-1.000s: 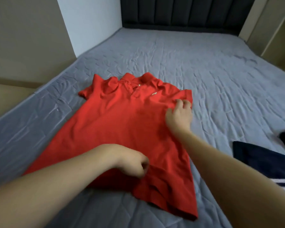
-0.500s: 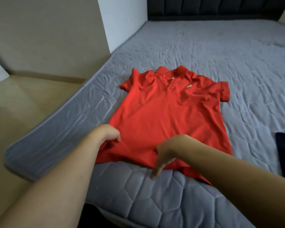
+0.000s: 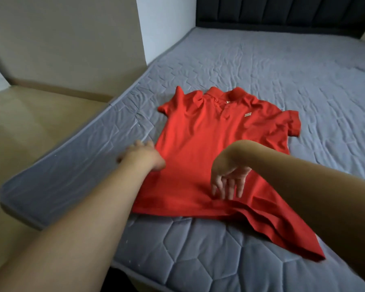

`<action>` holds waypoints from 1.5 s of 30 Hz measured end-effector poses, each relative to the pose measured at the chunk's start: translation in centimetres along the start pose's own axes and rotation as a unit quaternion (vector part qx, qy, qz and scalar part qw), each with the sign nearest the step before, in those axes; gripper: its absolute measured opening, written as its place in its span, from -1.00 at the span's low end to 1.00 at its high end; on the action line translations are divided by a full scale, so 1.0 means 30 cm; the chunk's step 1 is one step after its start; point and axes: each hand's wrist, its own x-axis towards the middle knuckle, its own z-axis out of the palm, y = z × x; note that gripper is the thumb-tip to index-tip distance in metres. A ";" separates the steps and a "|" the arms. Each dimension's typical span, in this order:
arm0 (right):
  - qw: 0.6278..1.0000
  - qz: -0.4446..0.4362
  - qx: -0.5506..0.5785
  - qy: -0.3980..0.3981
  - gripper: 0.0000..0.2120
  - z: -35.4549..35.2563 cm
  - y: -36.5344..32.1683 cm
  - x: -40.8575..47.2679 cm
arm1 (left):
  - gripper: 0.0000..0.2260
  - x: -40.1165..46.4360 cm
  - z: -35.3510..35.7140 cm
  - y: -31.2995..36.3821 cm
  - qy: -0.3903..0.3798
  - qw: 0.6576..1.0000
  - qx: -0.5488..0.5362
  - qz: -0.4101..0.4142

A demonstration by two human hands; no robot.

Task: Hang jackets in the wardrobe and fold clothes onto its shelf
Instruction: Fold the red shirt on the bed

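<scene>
A red polo shirt [image 3: 207,144] lies face up and spread out on the grey quilted mattress [image 3: 282,66], collar pointing away from me. Its lower right hem is rumpled and trails toward the near edge. My left hand [image 3: 142,154] lies at the shirt's left side seam, fingers stretched out and blurred by motion. My right hand [image 3: 230,178] hovers over the lower middle of the shirt, wrist bent, fingers straight and pointing down, their tips at the cloth near the hem. Neither hand grips anything.
The mattress corner [image 3: 30,199] juts out at the left above a beige floor [image 3: 30,127]. A beige wall panel [image 3: 67,43] stands beyond it, and a dark padded headboard [image 3: 282,13] closes the far end of the bed.
My right hand let go of the hem and lifted with fingers straightened. My left hand slid outward along the shirt's left edge and opened. The view drew closer to the shirt.
</scene>
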 end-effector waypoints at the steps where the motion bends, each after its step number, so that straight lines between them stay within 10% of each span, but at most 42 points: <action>1: 0.996 -0.041 0.037 0.065 -0.75 -0.037 0.021 0.019 | -0.30 0.023 0.007 0.042 0.048 0.998 -0.001 0.050; 5: 0.878 -0.090 -0.017 0.471 -0.59 -0.157 0.154 0.177 | -0.35 0.112 0.105 0.211 0.046 0.983 -0.038 0.171; 7: 0.848 -0.025 -0.036 0.529 -0.43 -0.156 0.240 0.271 | -0.35 0.175 0.173 0.265 0.055 0.982 -0.026 0.182; 23: 0.775 0.072 -0.033 0.627 -0.19 -0.773 0.443 0.641 | -0.31 0.877 0.037 0.619 0.200 0.956 -0.029 0.212; 28: 0.753 0.081 -0.049 0.651 -0.20 -0.933 0.479 0.698 | -0.43 0.964 -0.043 0.663 0.443 0.881 -0.133 0.102; 32: 0.751 0.083 -0.060 0.653 -0.23 -0.925 0.473 0.694 | -0.46 1.002 -0.191 0.551 0.242 0.924 -0.275 -0.110; 36: 0.758 0.083 -0.047 0.646 -0.24 -0.911 0.463 0.669 | -0.57 0.972 -0.255 0.464 0.190 0.932 -0.307 -0.026; 42: 0.766 0.089 -0.046 0.635 -0.35 -0.919 0.416 0.621 | -0.50 0.965 -0.297 0.331 0.349 0.932 0.042 -0.093; 45: 0.715 0.088 -0.019 0.693 -0.36 -0.968 0.412 0.586 | -0.48 0.968 -0.270 0.524 0.386 0.921 0.042 0.030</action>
